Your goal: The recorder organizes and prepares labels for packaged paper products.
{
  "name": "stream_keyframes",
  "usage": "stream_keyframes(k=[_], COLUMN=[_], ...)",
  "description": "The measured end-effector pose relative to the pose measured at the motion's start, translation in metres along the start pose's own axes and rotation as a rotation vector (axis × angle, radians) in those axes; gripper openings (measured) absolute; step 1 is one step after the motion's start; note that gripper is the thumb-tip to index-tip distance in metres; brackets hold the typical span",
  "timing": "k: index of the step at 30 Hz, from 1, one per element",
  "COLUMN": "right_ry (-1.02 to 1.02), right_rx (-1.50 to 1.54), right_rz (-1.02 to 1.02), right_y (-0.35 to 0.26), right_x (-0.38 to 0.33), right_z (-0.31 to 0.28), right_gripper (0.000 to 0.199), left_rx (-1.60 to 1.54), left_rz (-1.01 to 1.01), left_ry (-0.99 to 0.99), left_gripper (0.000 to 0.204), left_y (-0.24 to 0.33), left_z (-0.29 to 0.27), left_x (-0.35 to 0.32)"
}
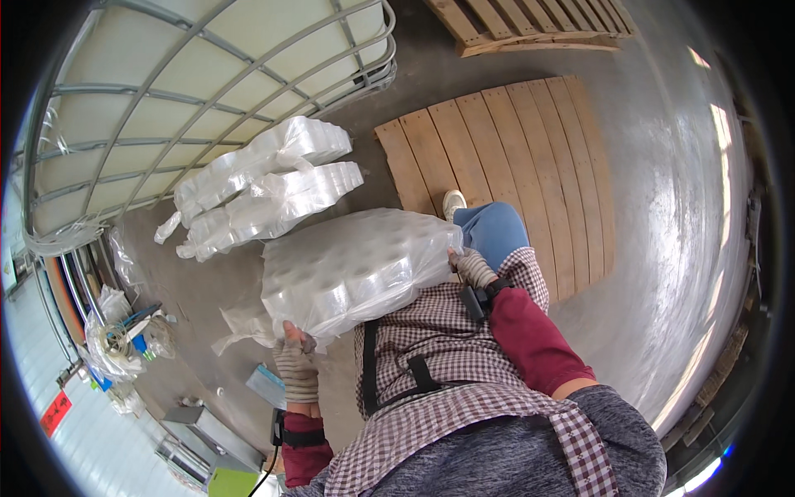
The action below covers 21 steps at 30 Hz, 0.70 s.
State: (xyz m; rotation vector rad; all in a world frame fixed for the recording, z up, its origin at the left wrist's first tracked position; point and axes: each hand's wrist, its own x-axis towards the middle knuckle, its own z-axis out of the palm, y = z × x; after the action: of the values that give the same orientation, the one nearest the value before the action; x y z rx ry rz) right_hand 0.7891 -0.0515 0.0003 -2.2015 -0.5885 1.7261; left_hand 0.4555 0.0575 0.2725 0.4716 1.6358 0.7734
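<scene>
A large pack of whitish round containers (356, 257), wrapped in clear plastic, is held in front of my body. My left hand (296, 364), in a striped fingerless glove, grips the plastic at its near left corner, thumb on top. At the right end of the pack, my right hand (474, 267), gloved the same way, is closed on the wrap; some fingers are hidden. Loose gathered plastic (248, 325) sticks out at the pack's left end. Beyond it, two similar wrapped packs (269, 211) stand side by side on the floor.
A caged white bulk tank (207, 91) rises at the far left. To the right a wooden pallet (513, 166) lies flat, with my shoe (453, 203) beside its edge. Another slatted pallet (538, 25) is at the back. Plastic bags and clutter (124, 344) hang at the left wall.
</scene>
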Motion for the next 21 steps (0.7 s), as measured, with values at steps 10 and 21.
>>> stream_keyframes(k=[10,21], right_ry=[0.093,0.000], right_rx=[0.244,0.429], right_rz=[-0.095,-0.026], right_y=[-0.023,-0.065], right_x=[-0.098,-0.173], right_z=[-0.036,-0.105], right_gripper=[0.028,0.034], left_rx=[0.138,0.256], left_rz=[-0.062,-0.026], left_ry=[-0.090,-0.070], left_gripper=[0.037,0.035], left_y=[0.019,0.066], left_z=[-0.018,0.033], left_x=[-0.045,-0.115])
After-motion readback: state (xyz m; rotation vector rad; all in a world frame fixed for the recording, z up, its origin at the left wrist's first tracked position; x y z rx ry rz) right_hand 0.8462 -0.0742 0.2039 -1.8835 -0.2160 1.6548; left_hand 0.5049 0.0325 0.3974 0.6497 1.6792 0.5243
